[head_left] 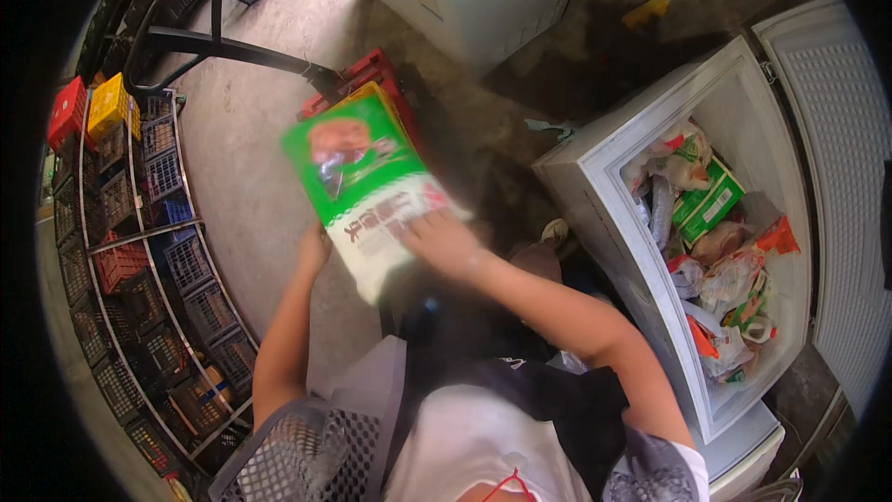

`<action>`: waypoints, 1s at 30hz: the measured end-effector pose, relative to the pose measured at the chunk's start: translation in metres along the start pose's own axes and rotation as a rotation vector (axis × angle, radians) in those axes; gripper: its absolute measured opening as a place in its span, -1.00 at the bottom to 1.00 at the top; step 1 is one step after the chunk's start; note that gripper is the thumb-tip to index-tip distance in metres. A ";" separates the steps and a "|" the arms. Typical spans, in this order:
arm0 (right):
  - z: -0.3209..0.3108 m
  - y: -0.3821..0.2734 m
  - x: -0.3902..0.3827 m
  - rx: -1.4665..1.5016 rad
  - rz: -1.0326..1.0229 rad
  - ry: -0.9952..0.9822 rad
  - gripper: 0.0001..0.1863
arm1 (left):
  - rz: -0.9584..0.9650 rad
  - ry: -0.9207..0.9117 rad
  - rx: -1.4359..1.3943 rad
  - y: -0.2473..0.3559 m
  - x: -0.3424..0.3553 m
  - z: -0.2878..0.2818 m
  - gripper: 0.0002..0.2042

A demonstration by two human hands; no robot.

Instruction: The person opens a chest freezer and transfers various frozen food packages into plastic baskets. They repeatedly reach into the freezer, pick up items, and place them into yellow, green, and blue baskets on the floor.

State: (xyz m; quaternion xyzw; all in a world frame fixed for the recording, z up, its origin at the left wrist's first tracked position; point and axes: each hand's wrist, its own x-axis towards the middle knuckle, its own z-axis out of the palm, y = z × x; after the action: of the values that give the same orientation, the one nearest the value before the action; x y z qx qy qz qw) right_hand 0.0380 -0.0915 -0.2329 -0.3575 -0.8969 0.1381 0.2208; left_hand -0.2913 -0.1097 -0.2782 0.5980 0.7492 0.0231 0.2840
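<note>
A green and white printed package, flat and slightly blurred by motion, is held up in front of me, its green half farther away. It looks like a food bag or carton; which one I cannot tell. My left hand grips its left edge, the fingers mostly hidden behind it. At the lower right, my right hand is closed on the package, the fingers over its white part. To my right an open chest freezer holds several plastic bags and a green box.
A pallet jack with a black handle and red base stands ahead. Racks of plastic crates line the left side. A white appliance is at the far side. The freezer's raised lid is at the right.
</note>
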 end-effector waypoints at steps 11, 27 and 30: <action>-0.135 0.104 -0.228 0.083 0.877 -0.339 -0.88 | 0.619 -0.906 -0.460 0.291 0.018 0.111 -0.74; -0.219 0.308 -0.557 -0.349 1.934 0.191 -0.51 | 1.193 -0.169 0.755 0.670 0.039 0.411 -0.24; -0.216 0.231 -0.570 -0.320 1.888 0.279 -0.76 | 1.195 -0.316 0.629 0.666 0.057 0.425 -0.25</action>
State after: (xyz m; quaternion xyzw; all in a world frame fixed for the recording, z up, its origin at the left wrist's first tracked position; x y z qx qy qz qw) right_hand 0.6479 -0.3094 -0.3092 -0.9698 -0.2143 0.0913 0.0720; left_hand 0.4826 0.0018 -0.4075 0.9582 0.2120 -0.1302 0.1415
